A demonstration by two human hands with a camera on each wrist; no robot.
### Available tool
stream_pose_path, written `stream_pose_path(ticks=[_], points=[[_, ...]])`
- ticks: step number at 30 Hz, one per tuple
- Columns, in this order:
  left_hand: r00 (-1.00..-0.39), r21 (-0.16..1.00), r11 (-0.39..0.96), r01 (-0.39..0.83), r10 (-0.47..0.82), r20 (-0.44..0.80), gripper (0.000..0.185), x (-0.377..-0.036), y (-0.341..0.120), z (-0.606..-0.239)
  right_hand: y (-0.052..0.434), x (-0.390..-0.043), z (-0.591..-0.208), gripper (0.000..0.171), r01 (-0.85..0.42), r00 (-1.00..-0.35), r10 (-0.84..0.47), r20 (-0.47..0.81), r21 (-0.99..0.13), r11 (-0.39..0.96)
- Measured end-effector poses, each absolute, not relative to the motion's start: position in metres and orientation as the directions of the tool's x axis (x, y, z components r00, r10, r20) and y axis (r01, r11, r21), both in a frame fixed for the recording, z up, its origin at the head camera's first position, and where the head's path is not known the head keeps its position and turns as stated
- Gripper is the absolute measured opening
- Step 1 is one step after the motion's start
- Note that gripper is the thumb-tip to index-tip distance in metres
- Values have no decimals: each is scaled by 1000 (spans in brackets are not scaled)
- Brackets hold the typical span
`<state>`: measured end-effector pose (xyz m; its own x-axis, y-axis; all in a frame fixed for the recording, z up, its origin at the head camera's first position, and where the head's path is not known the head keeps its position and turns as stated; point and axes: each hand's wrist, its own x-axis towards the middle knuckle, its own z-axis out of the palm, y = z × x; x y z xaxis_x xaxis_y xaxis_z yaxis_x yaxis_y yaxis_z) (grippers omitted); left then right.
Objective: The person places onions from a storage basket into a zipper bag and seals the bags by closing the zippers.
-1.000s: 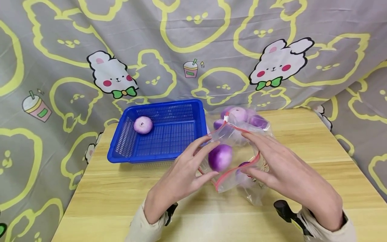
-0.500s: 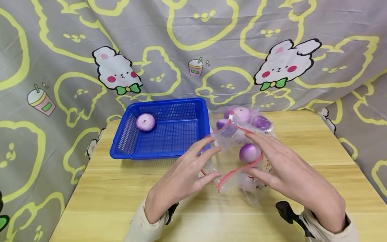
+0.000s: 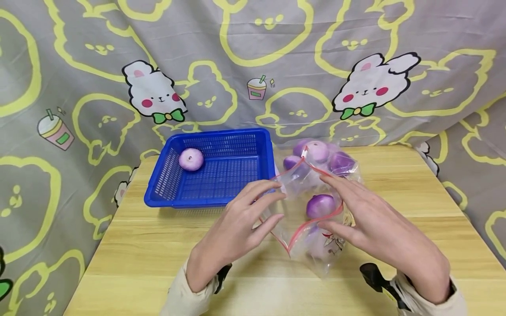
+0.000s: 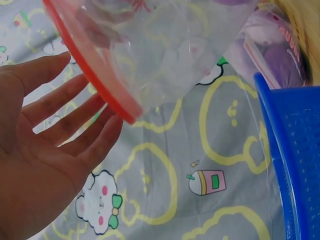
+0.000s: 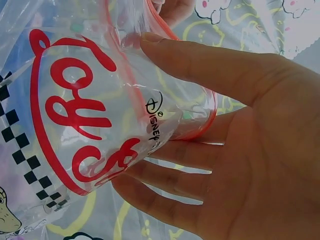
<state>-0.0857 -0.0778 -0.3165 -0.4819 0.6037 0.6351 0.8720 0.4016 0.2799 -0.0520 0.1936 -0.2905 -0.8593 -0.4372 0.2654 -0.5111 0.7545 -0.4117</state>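
A clear zip bag (image 3: 292,210) with a red-edged mouth stands spread between both hands in the head view, a purple onion (image 3: 321,207) inside it. My left hand (image 3: 241,219) is at the bag's left edge, its fingers loosely bent. In the left wrist view, the fingertips are right at the red zip strip (image 4: 100,82), the thumb apart from it. My right hand (image 3: 371,215) rests on the bag's right side. The right wrist view shows its thumb and straight fingers (image 5: 165,195) spread on opposite sides of the bag, which bears red lettering.
A blue plastic basket (image 3: 211,204) with one purple onion (image 3: 191,159) in it stands left of the bag. Behind the zip bag, another clear bag holds several onions (image 3: 341,162). A patterned grey cloth (image 3: 221,52) hangs behind the wooden table (image 3: 130,263).
The onion has moved from the left of the bag's mouth to its right side, inside. The left thumb and fingers have drawn slightly back from the bag's edge. The right hand stays about as it was.
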Motion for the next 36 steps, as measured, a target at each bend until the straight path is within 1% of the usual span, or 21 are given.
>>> stream_pose_path(ticks=[3, 7, 15, 30, 36], points=[[-487, 292, 400, 869, 585, 649, 30, -86, -82, -316, 193, -52, -291, 91, -516, -856, -442, 267, -408, 753], [-509, 316, 411, 855, 554, 659, 31, -86, -89, -313, 193, -53, -292, 90, -522, -853, -449, 267, -402, 752], [-588, 356, 481, 801, 522, 618, 32, -90, -102, -309, 194, -53, -294, 86, -509, -861, -451, 235, -411, 756], [-648, 354, 565, 745, 487, 586, 33, -102, -113, -313, 195, -54, -293, 85, -519, -855, -456, 248, -401, 755], [-692, 374, 609, 700, 448, 566, 33, -108, -124, -314, 195, -52, -293, 82, -515, -857, -450, 251, -411, 752]])
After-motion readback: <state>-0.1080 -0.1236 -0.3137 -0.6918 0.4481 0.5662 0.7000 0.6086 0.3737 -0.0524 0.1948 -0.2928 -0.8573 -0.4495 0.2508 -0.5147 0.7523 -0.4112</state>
